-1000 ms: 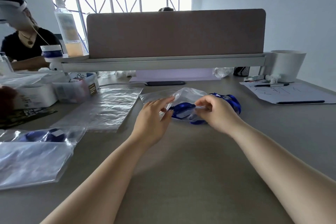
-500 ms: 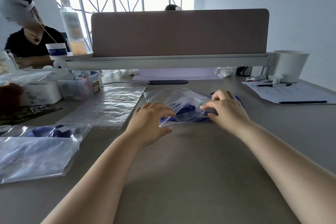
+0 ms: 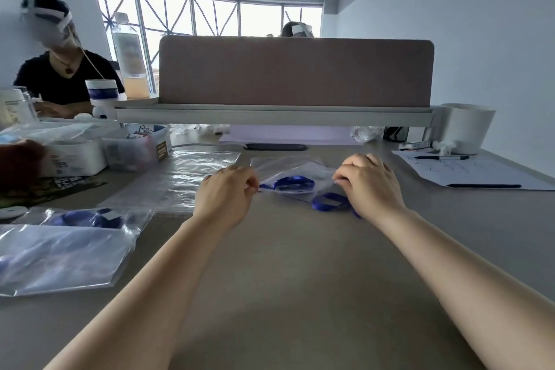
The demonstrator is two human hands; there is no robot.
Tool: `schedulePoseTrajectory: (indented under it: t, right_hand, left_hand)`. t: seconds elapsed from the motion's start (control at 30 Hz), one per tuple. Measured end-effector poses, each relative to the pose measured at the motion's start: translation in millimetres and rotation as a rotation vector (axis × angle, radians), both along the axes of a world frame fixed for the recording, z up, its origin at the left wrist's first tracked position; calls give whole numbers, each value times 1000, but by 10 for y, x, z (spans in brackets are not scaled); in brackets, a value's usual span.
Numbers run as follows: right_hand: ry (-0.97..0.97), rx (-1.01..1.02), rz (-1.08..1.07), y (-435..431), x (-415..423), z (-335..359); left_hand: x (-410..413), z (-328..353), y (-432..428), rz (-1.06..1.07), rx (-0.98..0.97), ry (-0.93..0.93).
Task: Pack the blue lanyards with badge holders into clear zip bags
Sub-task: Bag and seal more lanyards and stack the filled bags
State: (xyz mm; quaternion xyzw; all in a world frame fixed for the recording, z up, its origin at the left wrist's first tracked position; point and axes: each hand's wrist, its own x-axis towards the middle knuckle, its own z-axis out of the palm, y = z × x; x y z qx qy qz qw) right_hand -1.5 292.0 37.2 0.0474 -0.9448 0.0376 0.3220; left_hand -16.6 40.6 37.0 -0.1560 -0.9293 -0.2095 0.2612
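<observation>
- Room: white walls, window (image 3: 210, 18) at 12 o'clock behind brown partition (image 3: 295, 72).
- Beige desk (image 3: 285, 279); filled bags (image 3: 60, 255) at 9 o'clock.
- Clear zip bag (image 3: 288, 167) lies flat at 12 o'clock, between the hands.
- Left hand (image 3: 226, 195) and right hand (image 3: 372, 185): fingers curled, pinching opposite bag edges.
- Blue lanyard (image 3: 295, 183) coiled inside the bag, 3 o'clock of the left fingertips.
- Second coil (image 3: 330, 202) at 6 o'clock of the right fingertips; whether bagged, cannot tell.

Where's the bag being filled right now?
Head view, centre of the desk: the bag lies between the left hand and right hand, which pinch its near edge, just right of the empty bags.
</observation>
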Motion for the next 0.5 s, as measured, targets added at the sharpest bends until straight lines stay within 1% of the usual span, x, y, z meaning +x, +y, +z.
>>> schedulePoseTrajectory:
  t: [0.1, 0.2, 0.37, 0.47, 0.5]
  right_hand:
    - [25, -36, 49, 37, 29, 338]
    - [16, -95, 110, 57, 62, 817]
    - [49, -195, 227, 17, 341, 1703]
    - [28, -185, 252, 19, 506, 2001]
    - [46, -209, 272, 24, 546, 2069]
  left_hand:
    - [-39, 295, -62, 31, 30, 52]
    - [-62, 721, -90, -2, 69, 89]
    - [-1, 1531, -156, -74, 258, 192]
    - [108, 1827, -177, -118, 229, 229]
    - [144, 1892, -186, -120, 245, 243]
